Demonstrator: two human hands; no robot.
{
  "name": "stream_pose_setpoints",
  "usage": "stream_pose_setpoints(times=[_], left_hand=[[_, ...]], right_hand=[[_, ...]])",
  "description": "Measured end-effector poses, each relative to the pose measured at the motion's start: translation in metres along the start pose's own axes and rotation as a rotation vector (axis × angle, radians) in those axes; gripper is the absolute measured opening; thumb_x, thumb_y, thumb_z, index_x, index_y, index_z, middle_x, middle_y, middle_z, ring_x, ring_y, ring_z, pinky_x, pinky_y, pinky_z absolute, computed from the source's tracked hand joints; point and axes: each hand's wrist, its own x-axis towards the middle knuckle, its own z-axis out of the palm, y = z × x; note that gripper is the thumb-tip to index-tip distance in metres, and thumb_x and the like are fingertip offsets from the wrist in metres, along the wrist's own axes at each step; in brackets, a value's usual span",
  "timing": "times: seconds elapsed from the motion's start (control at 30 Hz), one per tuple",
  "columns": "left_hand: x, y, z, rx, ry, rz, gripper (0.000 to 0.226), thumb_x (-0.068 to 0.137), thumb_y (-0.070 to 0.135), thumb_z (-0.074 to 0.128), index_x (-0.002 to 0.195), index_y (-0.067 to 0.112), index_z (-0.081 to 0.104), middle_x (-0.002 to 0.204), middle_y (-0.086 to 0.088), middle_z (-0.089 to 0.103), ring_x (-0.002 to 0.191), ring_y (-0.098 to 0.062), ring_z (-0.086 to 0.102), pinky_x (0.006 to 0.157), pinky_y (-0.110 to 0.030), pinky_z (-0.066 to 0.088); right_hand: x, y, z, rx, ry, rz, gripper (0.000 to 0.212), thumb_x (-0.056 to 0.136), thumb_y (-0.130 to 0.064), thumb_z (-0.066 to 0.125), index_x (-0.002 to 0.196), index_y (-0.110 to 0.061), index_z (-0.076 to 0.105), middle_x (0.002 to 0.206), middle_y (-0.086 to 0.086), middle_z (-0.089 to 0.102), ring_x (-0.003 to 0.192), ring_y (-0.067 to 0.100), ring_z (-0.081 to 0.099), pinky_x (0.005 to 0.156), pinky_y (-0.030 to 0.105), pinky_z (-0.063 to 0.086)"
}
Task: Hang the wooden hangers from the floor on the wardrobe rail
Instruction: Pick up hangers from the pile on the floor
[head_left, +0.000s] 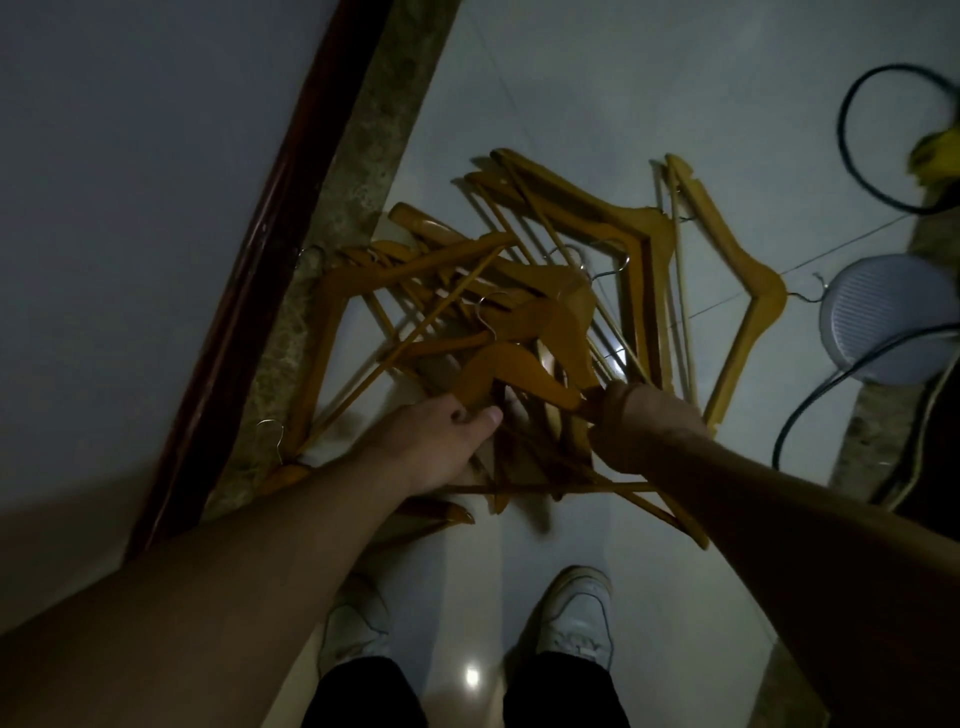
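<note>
Pale glossy floor (597, 104) fills the dim room, edged on the left by a dark wooden frame (249, 291) and a speckled stone strip (358, 171) beside it. A tangled pile of wooden hangers (545, 270) lies on the tiles against that strip, their long arms crossing at every angle and the wire hooks pointing several ways.

At the near edge of the pile the left hand (441, 441) grips the top hanger (514, 371), thumb (485, 417) pressed on its left arm and the fingers curled out of sight behind the wood. This hanger stands as an upside-down V, its long axis running across between the two hands.

The right hand (649, 421) shows only its back. Its fingers are closed, apparently round a bundle (545, 487) of hangers whose bars hang below both wrists.

Further right a lone hanger (753, 291) lies apart, near a round pale disc (883, 317).

No wardrobe rail is in view. The left hand is probably freeing the top hanger to add it to the bundle.
</note>
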Motion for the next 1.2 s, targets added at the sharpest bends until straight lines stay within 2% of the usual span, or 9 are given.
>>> stream_pose_setpoints(times=[0.13, 0.3, 0.43, 0.63, 0.77, 0.9, 1.0, 1.1, 1.2], left_hand=[[-0.029, 0.020, -0.010, 0.014, 0.014, 0.022, 0.063, 0.089, 0.074, 0.035, 0.133, 0.031, 0.052, 0.131, 0.001, 0.056, 0.112, -0.019, 0.052, 0.085, -0.038, 0.043], [-0.072, 0.052, -0.020, 0.018, 0.035, 0.057, 0.058, 0.090, 0.069, 0.040, 0.130, 0.030, 0.055, 0.126, 0.002, 0.059, 0.109, -0.019, 0.054, 0.088, -0.041, 0.048], [-0.107, 0.073, -0.033, 0.057, 0.060, 0.120, 0.050, 0.091, 0.067, 0.041, 0.122, 0.031, 0.059, 0.118, 0.003, 0.062, 0.098, -0.012, 0.055, 0.073, -0.032, 0.044], [-0.171, 0.110, -0.076, 0.181, 0.107, 0.144, 0.061, 0.088, 0.069, 0.045, 0.134, 0.029, 0.053, 0.131, 0.000, 0.058, 0.116, -0.021, 0.054, 0.093, -0.041, 0.047], [-0.217, 0.141, -0.107, 0.270, 0.122, 0.185, 0.046, 0.091, 0.064, 0.046, 0.116, 0.029, 0.062, 0.108, 0.004, 0.063, 0.098, -0.015, 0.057, 0.086, -0.038, 0.050], [-0.269, 0.178, -0.139, 0.186, 0.161, 0.249, 0.044, 0.090, 0.056, 0.055, 0.123, 0.029, 0.062, 0.103, 0.011, 0.061, 0.095, -0.010, 0.056, 0.075, -0.030, 0.046], [-0.311, 0.213, -0.164, 0.024, 0.109, 0.277, 0.065, 0.084, 0.058, 0.060, 0.140, 0.028, 0.049, 0.125, 0.003, 0.061, 0.112, -0.017, 0.057, 0.093, -0.039, 0.048], [-0.359, 0.250, -0.182, -0.236, 0.110, 0.323, 0.100, 0.073, 0.071, 0.063, 0.153, 0.025, 0.026, 0.152, -0.007, 0.040, 0.134, -0.030, 0.043, 0.106, -0.044, 0.037], [-0.406, 0.286, -0.201, -0.388, 0.180, 0.432, 0.119, 0.058, 0.089, 0.056, 0.154, 0.028, 0.021, 0.149, -0.008, 0.045, 0.130, -0.035, 0.049, 0.106, -0.056, 0.041]], right_hand=[[-0.037, 0.019, -0.016, -0.045, 0.041, 0.024, 0.016, 0.091, -0.030, 0.062, 0.102, -0.025, 0.052, 0.079, -0.002, 0.057, 0.064, 0.012, 0.055, 0.050, 0.026, 0.040], [-0.088, 0.046, -0.044, -0.031, 0.086, 0.097, 0.015, 0.093, -0.031, 0.060, 0.095, -0.024, 0.046, 0.075, -0.002, 0.055, 0.060, 0.012, 0.054, 0.048, 0.025, 0.039], [-0.129, 0.060, -0.073, -0.079, 0.107, 0.097, 0.017, 0.094, -0.036, 0.056, 0.104, -0.023, 0.050, 0.079, -0.001, 0.056, 0.064, 0.013, 0.056, 0.047, 0.025, 0.037], [-0.195, 0.058, -0.130, -0.002, 0.243, 0.040, 0.021, 0.097, -0.044, 0.051, 0.098, -0.025, 0.043, 0.075, -0.002, 0.053, 0.059, 0.011, 0.053, 0.044, 0.024, 0.032], [-0.244, 0.055, -0.179, 0.081, 0.292, -0.025, 0.019, 0.097, -0.046, 0.050, 0.098, -0.028, 0.043, 0.073, -0.004, 0.052, 0.056, 0.009, 0.050, 0.042, 0.022, 0.029], [-0.296, 0.060, -0.235, 0.099, 0.416, -0.064, 0.018, 0.098, -0.045, 0.048, 0.094, -0.030, 0.039, 0.070, -0.006, 0.051, 0.054, 0.008, 0.047, 0.041, 0.022, 0.028], [-0.337, 0.064, -0.279, 0.140, 0.507, -0.112, 0.017, 0.098, -0.043, 0.046, 0.092, -0.030, 0.037, 0.069, -0.007, 0.051, 0.053, 0.008, 0.048, 0.042, 0.023, 0.028], [-0.380, 0.066, -0.326, 0.184, 0.582, -0.148, 0.014, 0.094, -0.041, 0.051, 0.096, -0.031, 0.041, 0.070, -0.007, 0.052, 0.056, 0.010, 0.051, 0.044, 0.026, 0.033], [-0.429, 0.070, -0.374, 0.220, 0.670, -0.140, 0.018, 0.092, -0.041, 0.052, 0.106, -0.030, 0.049, 0.076, -0.006, 0.057, 0.063, 0.013, 0.058, 0.053, 0.029, 0.048]])
